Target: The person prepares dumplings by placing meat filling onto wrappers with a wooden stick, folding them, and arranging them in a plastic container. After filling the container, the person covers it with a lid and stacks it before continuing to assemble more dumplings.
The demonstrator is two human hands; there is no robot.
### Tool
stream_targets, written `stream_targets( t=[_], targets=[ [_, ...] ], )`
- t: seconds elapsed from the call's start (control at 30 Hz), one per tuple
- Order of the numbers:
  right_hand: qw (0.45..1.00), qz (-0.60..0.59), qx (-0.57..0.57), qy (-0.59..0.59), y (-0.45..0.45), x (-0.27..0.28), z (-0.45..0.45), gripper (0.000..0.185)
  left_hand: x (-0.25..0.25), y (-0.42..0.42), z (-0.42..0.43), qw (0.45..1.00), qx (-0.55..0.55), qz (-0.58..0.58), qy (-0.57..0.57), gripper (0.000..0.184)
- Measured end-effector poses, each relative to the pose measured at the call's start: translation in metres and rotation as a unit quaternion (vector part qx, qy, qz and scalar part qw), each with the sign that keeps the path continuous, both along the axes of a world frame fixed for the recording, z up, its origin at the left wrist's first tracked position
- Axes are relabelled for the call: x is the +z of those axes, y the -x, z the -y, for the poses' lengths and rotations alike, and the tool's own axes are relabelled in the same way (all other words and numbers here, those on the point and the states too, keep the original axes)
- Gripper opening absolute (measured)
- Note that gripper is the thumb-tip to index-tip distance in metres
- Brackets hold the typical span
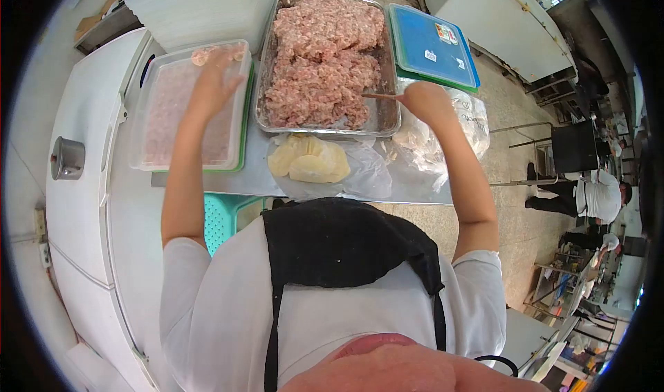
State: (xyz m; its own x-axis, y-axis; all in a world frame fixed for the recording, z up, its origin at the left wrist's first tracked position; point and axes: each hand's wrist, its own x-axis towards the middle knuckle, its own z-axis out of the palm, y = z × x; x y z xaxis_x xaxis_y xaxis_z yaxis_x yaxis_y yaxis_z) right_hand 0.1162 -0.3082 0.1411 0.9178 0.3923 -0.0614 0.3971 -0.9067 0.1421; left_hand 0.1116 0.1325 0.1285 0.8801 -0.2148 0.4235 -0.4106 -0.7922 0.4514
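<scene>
My left hand [216, 81] is over a translucent plastic tray [181, 133], its thumb apart from the fingers. Small round filled dough pieces [200, 57] lie along the tray's far edge beside the fingertips. A thin wooden stick [379, 96] is gripped in my right hand [427, 103], its tip at the right side of a large metal pan [398, 119]. Raw minced meat [321, 60] fills most of that pan. Pale round dough wrappers [310, 160] lie stacked on clear plastic in front of the pan.
A blue-lidded container [432, 46] and a plastic bag [474, 126] with pale contents are at the right. White stacked trays [207, 8] stand back left, near a white freezer [86, 115] with a metal cup [68, 158]. Other people [598, 197] are farther off at right.
</scene>
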Motion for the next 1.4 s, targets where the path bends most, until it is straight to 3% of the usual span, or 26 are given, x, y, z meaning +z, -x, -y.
stream_targets(
  t=[0.03,0.13,0.2,0.33,0.43,0.5,0.63,0.67,0.73,0.8,0.9,0.93,1.0,1.13,1.2,1.23,1.3,1.33,1.4],
  targets=[
    [0.998,0.043,0.046,0.009,-0.005,-0.014,-0.001,0.022,0.008,0.021,0.032,0.998,-0.007,-0.018,0.057,0.045],
    [0.99,0.023,0.137,-0.012,0.033,-0.035,-0.027,0.016,0.004,0.065,0.086,0.996,-0.048,-0.031,0.066,0.029],
    [0.982,-0.019,0.186,0.031,0.052,-0.017,-0.031,0.027,-0.005,0.09,0.105,0.979,-0.055,-0.179,0.083,0.019],
    [0.986,-0.034,0.162,0.018,0.016,0.024,-0.006,0.024,-0.048,0.123,0.122,0.979,0.013,-0.205,0.017,0.023],
    [0.981,0.04,0.18,-0.059,-0.02,-0.022,-0.002,0.024,-0.086,0.133,0.131,0.968,0.093,-0.232,0.015,0.029],
    [0.971,0.015,0.231,-0.066,0.009,-0.039,-0.014,0.019,-0.104,0.125,0.134,0.958,0.132,-0.24,0.091,0.032],
    [0.945,0.022,0.316,-0.076,0.023,-0.039,-0.007,0.02,-0.106,0.128,0.136,0.945,0.144,-0.265,0.128,0.034],
    [0.976,-0.049,0.213,-0.016,0.01,-0.024,-0.008,0.019,-0.106,0.13,0.131,0.951,0.127,-0.257,0.12,0.033],
    [0.973,-0.006,0.228,-0.041,-0.015,-0.017,0.0,0.019,-0.104,0.132,0.128,0.956,0.113,-0.247,0.113,0.031],
    [0.97,0.05,0.233,-0.053,-0.025,-0.026,-0.001,0.017,-0.1,0.133,0.128,0.955,0.087,-0.214,0.188,0.027],
    [0.956,-0.015,0.284,-0.08,0.017,-0.052,-0.021,0.016,-0.113,0.131,0.129,0.965,0.123,-0.184,0.138,0.025],
    [0.952,0.027,0.294,-0.086,0.028,-0.047,-0.025,0.016,-0.116,0.129,0.124,0.965,0.122,-0.184,0.139,0.025],
    [0.961,0.001,0.272,-0.049,0.012,-0.027,-0.017,0.018,-0.12,0.125,0.109,0.944,0.092,-0.269,0.168,0.026],
    [0.985,-0.037,0.164,0.024,0.017,0.013,0.0,0.02,-0.117,0.128,0.101,0.932,0.094,-0.3,0.179,0.032],
    [0.983,-0.033,0.182,0.007,0.032,-0.022,-0.003,0.023,-0.103,0.14,0.112,0.976,0.106,-0.094,0.167,0.038],
    [0.979,-0.026,0.203,-0.011,0.038,-0.037,-0.005,0.025,-0.103,0.147,0.11,0.976,0.101,-0.094,0.171,0.038],
    [0.983,-0.035,0.174,-0.047,0.043,-0.036,-0.015,0.028,-0.11,0.161,0.106,0.994,-0.059,-0.038,0.084,0.033],
    [0.987,-0.064,0.122,-0.082,0.043,-0.033,-0.02,0.026,-0.118,0.164,0.107,0.994,-0.06,-0.037,0.088,0.033],
    [0.986,-0.096,0.067,-0.115,0.043,-0.024,-0.033,0.023,-0.127,0.169,0.112,0.961,-0.244,-0.112,0.062,0.026]
  ],
)
